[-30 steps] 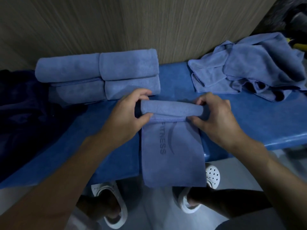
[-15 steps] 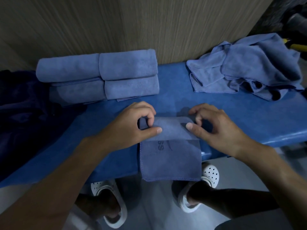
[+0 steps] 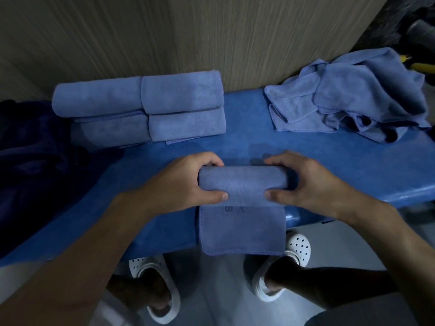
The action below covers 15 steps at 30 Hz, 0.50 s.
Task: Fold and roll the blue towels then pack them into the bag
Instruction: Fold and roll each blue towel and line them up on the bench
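Rolling: loose tail [image 3: 242, 231] hung at 6, towel roll [image 3: 242, 182] lay 9-to-3 on the bench [image 3: 235, 147].
Grip: left hand [image 3: 179, 182] and right hand [image 3: 313, 184] each curled round one end, equally near.
Back: finished rolls [image 3: 141, 107] at 10, unfolded pile [image 3: 353, 95] at 2.

Left hand [image 3: 179, 182] and right hand [image 3: 313, 184] face each other, each gripping one end of the roll [image 3: 242, 182], fingers curled over it, thumbs pointing inward.
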Tool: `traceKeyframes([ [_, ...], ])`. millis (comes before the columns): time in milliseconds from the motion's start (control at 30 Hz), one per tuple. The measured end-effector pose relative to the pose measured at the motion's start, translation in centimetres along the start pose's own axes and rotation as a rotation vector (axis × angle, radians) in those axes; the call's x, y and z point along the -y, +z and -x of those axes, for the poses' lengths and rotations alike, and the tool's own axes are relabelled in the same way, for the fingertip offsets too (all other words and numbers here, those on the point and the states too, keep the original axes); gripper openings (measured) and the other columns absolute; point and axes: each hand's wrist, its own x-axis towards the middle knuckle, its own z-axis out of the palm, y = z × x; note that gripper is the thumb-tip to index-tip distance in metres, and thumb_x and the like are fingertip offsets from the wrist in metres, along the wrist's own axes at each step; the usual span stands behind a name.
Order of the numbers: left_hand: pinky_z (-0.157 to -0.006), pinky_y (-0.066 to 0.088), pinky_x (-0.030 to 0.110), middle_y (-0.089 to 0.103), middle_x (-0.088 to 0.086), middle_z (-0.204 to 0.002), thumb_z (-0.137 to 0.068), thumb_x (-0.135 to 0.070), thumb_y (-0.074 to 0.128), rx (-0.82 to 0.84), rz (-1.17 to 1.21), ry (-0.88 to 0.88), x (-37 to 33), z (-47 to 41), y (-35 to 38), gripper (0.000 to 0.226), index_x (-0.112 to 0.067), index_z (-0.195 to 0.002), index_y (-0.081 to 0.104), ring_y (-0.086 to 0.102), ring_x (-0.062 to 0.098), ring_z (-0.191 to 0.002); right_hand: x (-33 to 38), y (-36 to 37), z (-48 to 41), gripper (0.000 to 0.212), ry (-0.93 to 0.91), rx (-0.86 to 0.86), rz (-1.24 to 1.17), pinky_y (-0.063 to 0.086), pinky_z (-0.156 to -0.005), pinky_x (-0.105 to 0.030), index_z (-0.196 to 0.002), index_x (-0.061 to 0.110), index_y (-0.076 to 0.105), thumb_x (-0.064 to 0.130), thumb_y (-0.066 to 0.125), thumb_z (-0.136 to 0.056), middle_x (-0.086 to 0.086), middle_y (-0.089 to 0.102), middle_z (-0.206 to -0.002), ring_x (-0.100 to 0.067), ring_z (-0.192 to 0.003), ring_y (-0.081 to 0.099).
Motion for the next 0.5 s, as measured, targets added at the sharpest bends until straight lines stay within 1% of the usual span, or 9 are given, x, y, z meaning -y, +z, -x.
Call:
traceKeyframes([
  [33, -0.09, 0.051, 0.036, 0.06, -0.021, -0.106, -0.069, -0.05, 0.078, -0.052, -0.006, 0.027, -0.1, -0.1, 0.1, 0.047, -0.039, -0.109, 0.057, 0.058, 0.001, -0.101, -0.1, 0.2, -0.2, 0.053, -0.022, -0.044, 0.001, 0.042, -0.101, -0.036, -0.118, 0.028, 0.061, 0.027, 0.084, -0.07, 0.009, 0.057, -0.108, -0.008, -0.106, 0.054],
  [100, -0.096, 0.046, 0.034, 0.054, -0.021, -0.113, -0.073, -0.047, 0.075, -0.175, -0.054, 0.083, -0.1, -0.4, 0.3, 0.055, -0.032, -0.122, 0.055, 0.054, 0.002, -0.108, -0.3, 0.6, -0.8, 0.048, -0.095, -0.191, 0.056, 0.042, -0.097, -0.04, -0.111, 0.029, 0.061, 0.025, 0.084, -0.069, 0.009, 0.053, -0.104, -0.01, -0.102, 0.053],
  [133, -0.098, 0.045, 0.036, 0.053, -0.017, -0.116, -0.074, -0.044, 0.074, -0.234, -0.091, 0.112, 0.0, -0.6, 0.3, 0.058, -0.027, -0.126, 0.054, 0.052, 0.004, -0.11, -0.2, 0.8, -1.1, 0.048, -0.128, -0.261, 0.105, 0.04, -0.097, -0.041, -0.11, 0.027, 0.061, 0.025, 0.085, -0.069, 0.008, 0.052, -0.105, -0.011, -0.103, 0.052],
  [200, -0.096, 0.044, 0.043, 0.053, -0.009, -0.117, -0.077, -0.036, 0.072, -0.322, -0.181, 0.181, 0.0, -0.9, 0.3, 0.054, -0.018, -0.126, 0.056, 0.052, 0.013, -0.11, 0.0, 1.2, -1.7, 0.049, -0.17, -0.348, 0.213, 0.033, -0.093, -0.035, -0.111, 0.019, 0.06, 0.025, 0.085, -0.069, 0.004, 0.051, -0.11, -0.015, -0.106, 0.05],
  [267, -0.092, 0.045, 0.046, 0.053, -0.005, -0.114, -0.077, -0.032, 0.072, -0.354, -0.236, 0.238, 0.0, -0.8, 0.3, 0.048, -0.017, -0.12, 0.057, 0.053, 0.016, -0.106, 0.3, 1.5, -2.1, 0.051, -0.193, -0.366, 0.298, 0.027, -0.089, -0.029, -0.111, 0.015, 0.058, 0.025, 0.084, -0.068, -0.001, 0.051, -0.115, -0.018, -0.109, 0.049],
  [333, -0.091, 0.045, 0.046, 0.053, -0.008, -0.113, -0.076, -0.039, 0.074, -0.326, -0.216, 0.259, -0.2, -0.5, 0.1, 0.047, -0.02, -0.115, 0.056, 0.054, 0.014, -0.105, 0.5, 1.6, -2.0, 0.051, -0.212, -0.348, 0.336, 0.026, -0.088, -0.029, -0.109, 0.015, 0.056, 0.024, 0.083, -0.067, -0.001, 0.051, -0.116, -0.019, -0.109, 0.049],
  [400, -0.094, 0.045, 0.044, 0.055, -0.012, -0.112, -0.076, -0.046, 0.074, -0.283, -0.139, 0.244, -0.4, -0.1, 0.1, 0.045, -0.023, -0.11, 0.056, 0.054, 0.01, -0.107, 0.5, 1.6, -1.6, 0.051, -0.229, -0.316, 0.333, 0.026, -0.087, -0.029, -0.106, 0.018, 0.052, 0.024, 0.084, -0.066, 0.002, 0.052, -0.114, -0.019, -0.107, 0.05],
  [500, -0.097, 0.044, 0.036, 0.06, -0.009, -0.112, -0.08, -0.046, 0.068, -0.245, -0.01, 0.237, -0.8, 0.3, 0.3, 0.035, -0.019, -0.101, 0.06, 0.055, 0.01, -0.114, 0.4, 1.7, -0.7, 0.05, -0.226, -0.251, 0.288, 0.025, -0.087, -0.028, -0.101, 0.027, 0.044, 0.032, 0.078, -0.065, 0.005, 0.053, -0.11, -0.019, -0.105, 0.052],
])
